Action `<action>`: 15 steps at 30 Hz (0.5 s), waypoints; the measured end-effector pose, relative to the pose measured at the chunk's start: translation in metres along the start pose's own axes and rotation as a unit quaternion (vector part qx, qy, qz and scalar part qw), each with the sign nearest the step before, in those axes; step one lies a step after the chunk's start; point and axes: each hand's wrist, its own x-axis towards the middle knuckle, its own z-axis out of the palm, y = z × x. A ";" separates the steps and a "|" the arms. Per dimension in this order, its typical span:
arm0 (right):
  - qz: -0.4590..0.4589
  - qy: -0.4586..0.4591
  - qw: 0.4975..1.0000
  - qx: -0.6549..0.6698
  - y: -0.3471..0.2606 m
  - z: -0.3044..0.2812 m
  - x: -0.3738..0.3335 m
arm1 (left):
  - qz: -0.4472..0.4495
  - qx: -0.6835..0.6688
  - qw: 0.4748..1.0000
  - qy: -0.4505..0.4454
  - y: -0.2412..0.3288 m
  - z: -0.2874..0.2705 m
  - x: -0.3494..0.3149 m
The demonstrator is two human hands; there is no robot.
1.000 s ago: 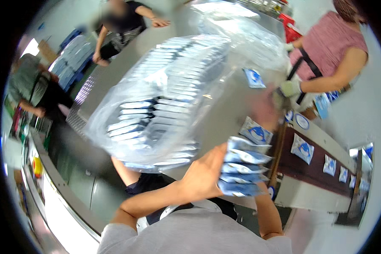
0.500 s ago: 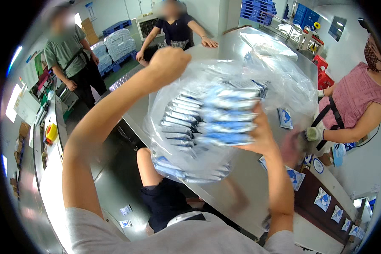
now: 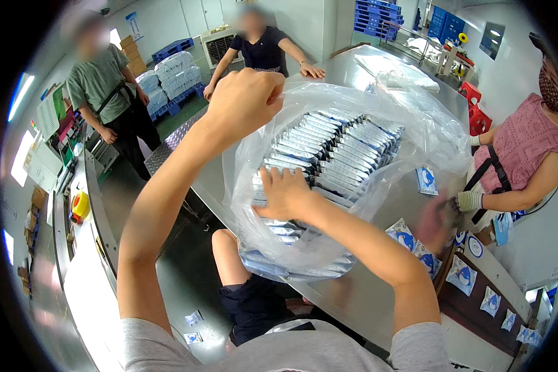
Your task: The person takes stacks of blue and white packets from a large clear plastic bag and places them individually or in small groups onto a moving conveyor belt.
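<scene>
A large clear plastic bag (image 3: 239, 180) lies on the metal table with its mouth gaping up toward me. Inside, small silver and blue packets (image 3: 353, 158) stand on edge in two tight rows. My left hand (image 3: 245, 99) is closed in a fist at the far left part of the bag's mouth, gripping its rim; the fingertips are mostly turned from view. Reaching into the bag, my right hand (image 3: 285, 193) rests with spread fingers on top of the packets at the near end of the left row. No packet shows in its grasp.
A brown conveyor belt (image 3: 477, 310) at lower right carries single packets. Loose packets (image 3: 403, 234) lie at the table's right edge, beside a gloved co-worker (image 3: 524, 149). Two more people (image 3: 105, 87) are beyond the table. Folded clear plastic (image 3: 397, 68) lies at its far end.
The stack of packets that my right hand held is now down in the bag among the rows. My right hand has moved left and opened. My left hand stays at the rim.
</scene>
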 end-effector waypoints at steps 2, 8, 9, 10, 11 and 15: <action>0.002 0.084 0.992 -0.092 -0.018 0.025 -0.009 | 0.023 -0.016 0.999 0.016 0.002 -0.004 0.000; -0.022 0.131 0.991 0.030 -0.023 0.042 -0.004 | 0.016 -0.012 1.000 -0.017 0.007 -0.013 0.005; -0.026 0.127 0.990 0.053 -0.022 0.043 -0.004 | 0.009 -0.040 0.999 -0.017 0.014 -0.017 0.000; -0.027 0.124 0.989 0.074 -0.021 0.041 -0.006 | -0.021 0.006 0.999 -0.038 0.029 -0.023 -0.004; -0.018 0.127 0.988 0.087 -0.011 0.038 -0.013 | 0.063 -0.016 0.998 0.024 0.043 -0.021 -0.012; 0.000 0.282 0.951 0.125 0.008 0.028 -0.058 | -0.082 -0.238 0.967 0.024 0.149 -0.051 -0.105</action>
